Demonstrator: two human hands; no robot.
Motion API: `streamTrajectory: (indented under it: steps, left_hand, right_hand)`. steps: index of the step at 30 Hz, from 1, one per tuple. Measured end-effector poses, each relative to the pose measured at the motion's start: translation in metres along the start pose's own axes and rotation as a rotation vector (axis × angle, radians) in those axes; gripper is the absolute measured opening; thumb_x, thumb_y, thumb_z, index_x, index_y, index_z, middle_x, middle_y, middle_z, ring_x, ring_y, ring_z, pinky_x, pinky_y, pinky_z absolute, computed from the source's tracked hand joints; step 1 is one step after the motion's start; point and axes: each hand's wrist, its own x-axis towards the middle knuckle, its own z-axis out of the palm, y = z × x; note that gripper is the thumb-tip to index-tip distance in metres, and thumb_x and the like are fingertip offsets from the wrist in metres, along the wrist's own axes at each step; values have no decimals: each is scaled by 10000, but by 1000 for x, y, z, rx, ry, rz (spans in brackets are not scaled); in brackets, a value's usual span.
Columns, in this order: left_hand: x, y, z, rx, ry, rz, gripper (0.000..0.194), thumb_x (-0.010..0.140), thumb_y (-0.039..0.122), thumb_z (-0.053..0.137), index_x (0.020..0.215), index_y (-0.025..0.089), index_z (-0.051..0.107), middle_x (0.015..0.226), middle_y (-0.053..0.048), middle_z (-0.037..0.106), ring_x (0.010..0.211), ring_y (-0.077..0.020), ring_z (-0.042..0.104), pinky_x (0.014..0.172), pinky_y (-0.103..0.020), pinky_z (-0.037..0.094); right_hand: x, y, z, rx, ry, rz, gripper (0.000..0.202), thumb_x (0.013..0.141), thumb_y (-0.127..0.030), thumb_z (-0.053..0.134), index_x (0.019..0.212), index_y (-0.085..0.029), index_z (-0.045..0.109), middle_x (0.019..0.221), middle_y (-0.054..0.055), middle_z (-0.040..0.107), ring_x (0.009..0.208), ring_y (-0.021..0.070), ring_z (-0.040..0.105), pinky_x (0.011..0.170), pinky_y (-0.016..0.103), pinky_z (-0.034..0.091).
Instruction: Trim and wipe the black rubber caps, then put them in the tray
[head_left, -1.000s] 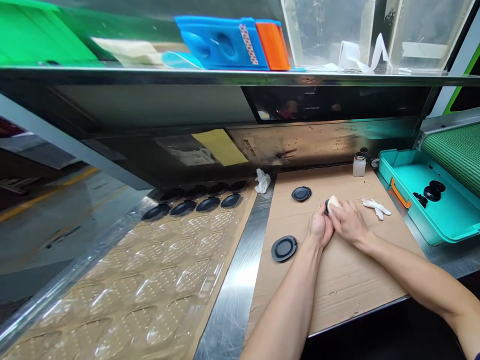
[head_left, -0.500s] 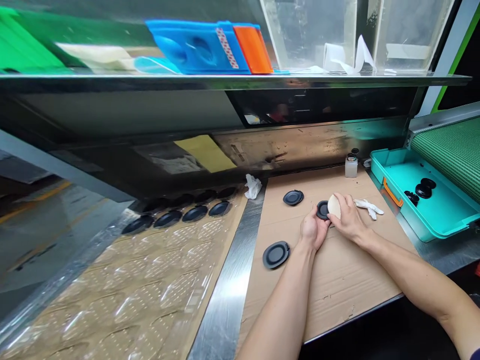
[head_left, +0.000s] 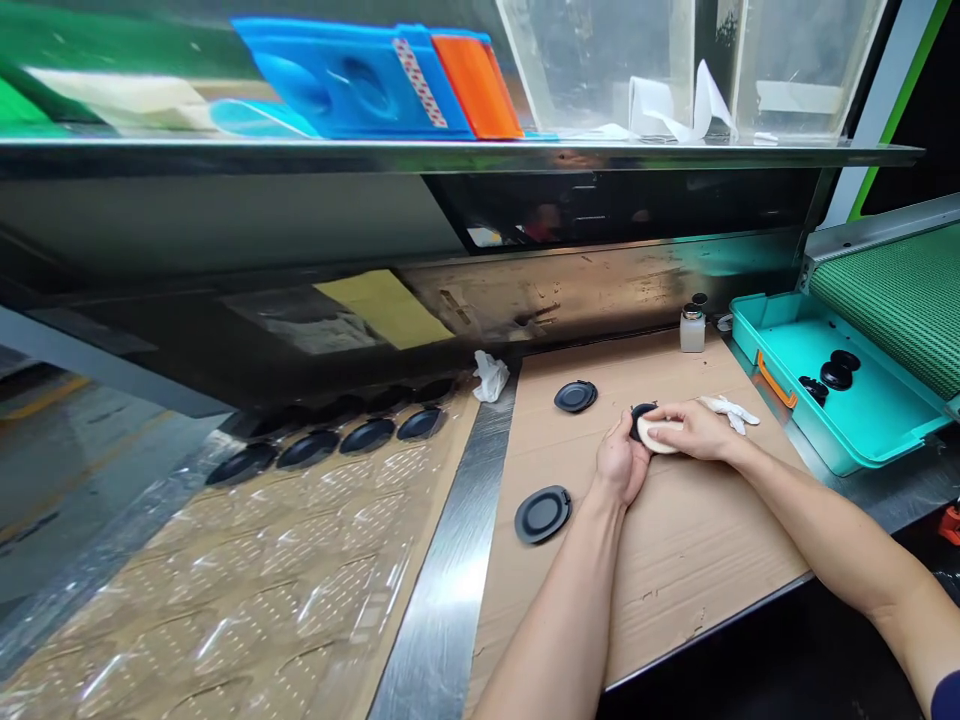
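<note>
My left hand [head_left: 621, 455] is closed on a round black plastic part [head_left: 640, 417], partly covered by what my right hand holds. My right hand [head_left: 694, 430] grips a cream-coloured round pad [head_left: 660, 436], laid against the black part's face. Both hands are just above the cardboard sheet [head_left: 585, 590]. Left of them lie two similar dark parts on the cardboard: a rounded lid-like piece [head_left: 576, 397] farther back and a larger one [head_left: 543, 515] nearer to me. Beyond my right hand lies a crumpled white cloth or glove [head_left: 731, 412].
A small bottle [head_left: 692, 330] stands at the cardboard's back edge. On the right, a teal tray [head_left: 870, 430] holds black parts beside a green conveyor belt [head_left: 900, 290]. A clear moulded tray [head_left: 262, 590] with black parts lies left. A metal shelf [head_left: 450, 155] crosses above.
My right hand has tilted the cream pad from upright to flatter, lowering it over the black part. My left hand keeps its hold. The whole view has shifted slightly.
</note>
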Motion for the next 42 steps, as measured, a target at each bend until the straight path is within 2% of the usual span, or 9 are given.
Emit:
streamTrajectory:
  steps: [3, 10, 14, 18, 21, 24, 28, 32, 42]
  left_hand:
    - [0, -1, 0, 14, 24, 9, 239, 1025, 265, 523, 1009, 114, 707, 1076, -145, 773, 1062, -229, 729, 1009, -442, 572]
    - [-3, -2, 2, 12, 45, 28, 245, 1029, 246, 514, 980, 108, 710, 1042, -146, 773, 983, -216, 741, 980, -432, 580]
    - [2, 16, -5, 55, 87, 109, 254, 1021, 316, 552, 986, 115, 703, 964, -122, 769, 912, -198, 736, 882, -360, 596]
    - [4, 41, -16, 50, 186, 261, 321, 981, 465, 621, 1097, 172, 680, 985, -95, 748, 870, -170, 730, 751, -256, 560]
    - [-2, 48, -12, 46, 131, 206, 388, 972, 555, 591, 1140, 212, 659, 873, -72, 711, 716, -147, 682, 594, -213, 491]
    - [-10, 43, 0, 58, 85, 74, 518, 987, 652, 460, 1070, 184, 667, 767, -77, 670, 596, -147, 614, 492, -217, 432]
    - [-18, 36, 13, 133, 57, -124, 581, 1019, 564, 307, 979, 117, 677, 767, -141, 698, 509, -167, 579, 385, -232, 351]
    - [-22, 28, 16, 287, 41, -141, 445, 959, 414, 352, 931, 110, 676, 681, -123, 691, 435, -162, 555, 328, -213, 276]
    - [-28, 10, 17, 778, 35, -23, 401, 915, 469, 373, 784, 171, 608, 471, -27, 599, 307, -119, 440, 320, -202, 293]
  right_hand:
    - [-5, -11, 7, -318, 193, 99, 392, 1040, -405, 513, 1387, -288, 656, 1198, 76, 765, 1060, 250, 722, 921, 353, 539]
    - [0, -20, 18, -515, 175, 157, 429, 1078, -382, 417, 1462, -254, 558, 1175, 110, 754, 995, 254, 717, 827, 328, 507]
    - [-10, -17, 16, -464, 91, 99, 374, 1057, -422, 477, 1399, -324, 593, 1137, 44, 764, 976, 244, 703, 790, 319, 482]
    - [-13, -13, -3, -594, 166, 75, 366, 1080, -450, 405, 1193, -300, 718, 1169, 90, 734, 1095, 286, 622, 896, 395, 458]
    - [-8, -2, -28, -751, 245, 221, 301, 1029, -341, 501, 1123, -198, 748, 1236, 194, 687, 1178, 358, 563, 963, 492, 417]
    - [-3, 8, -48, -748, 146, 393, 256, 983, -267, 556, 1039, -131, 766, 1104, 232, 715, 1078, 353, 624, 928, 470, 426]
    - [-1, 8, -46, -501, 162, 129, 273, 1041, -302, 501, 1015, -181, 744, 1047, 118, 728, 990, 228, 654, 860, 318, 444]
    - [-4, -7, -24, -322, 135, -154, 254, 1059, -271, 479, 1126, -197, 713, 1036, 59, 705, 954, 168, 637, 854, 257, 453]
    - [-10, -16, -10, -550, 38, -266, 259, 1061, -263, 472, 1064, -185, 719, 1029, 88, 690, 958, 194, 606, 873, 308, 453]
